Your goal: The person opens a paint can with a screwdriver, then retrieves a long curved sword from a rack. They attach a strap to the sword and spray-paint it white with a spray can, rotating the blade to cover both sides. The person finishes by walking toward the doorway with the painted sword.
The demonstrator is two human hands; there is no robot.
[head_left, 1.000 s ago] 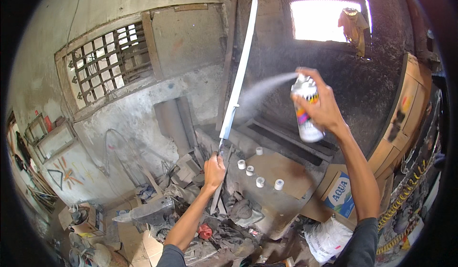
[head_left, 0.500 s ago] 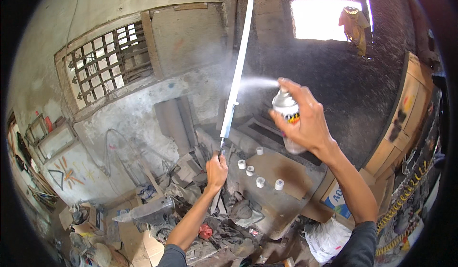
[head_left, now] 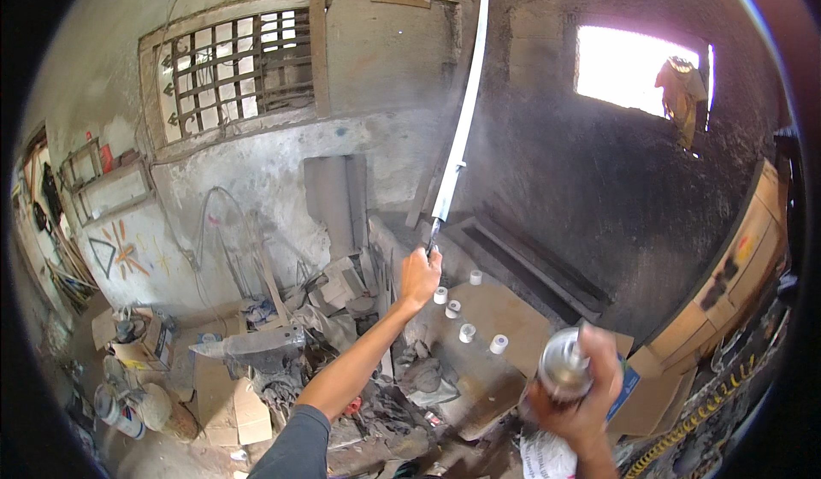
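My left hand (head_left: 422,275) is closed round a thin dark rod (head_left: 434,233). The rod sticks out of the lower end of a long, slightly curved white scabbard (head_left: 466,107) with a small knob on its side. The scabbard points upward and leans a little to the right. Low on the right, my right hand (head_left: 590,406), blurred by motion, grips a spray paint can (head_left: 565,363). The can is well apart from the scabbard, and no spray jet shows from its nozzle. Part of the can is hidden by my fingers.
Several small white cylinders (head_left: 467,333) stand on a brown-stained board ahead. Scraps and rags (head_left: 342,385) cover the floor, with a wide blade-shaped piece (head_left: 252,343) at left. Cardboard (head_left: 727,265) leans at the right, beside a yellow coiled hose (head_left: 693,410). A barred window (head_left: 235,73) is in the far wall.
The white spray jet has stopped. My right hand has dropped down and to the right with the can, away from the scabbard. The view has shifted, so the scabbard appears further right.
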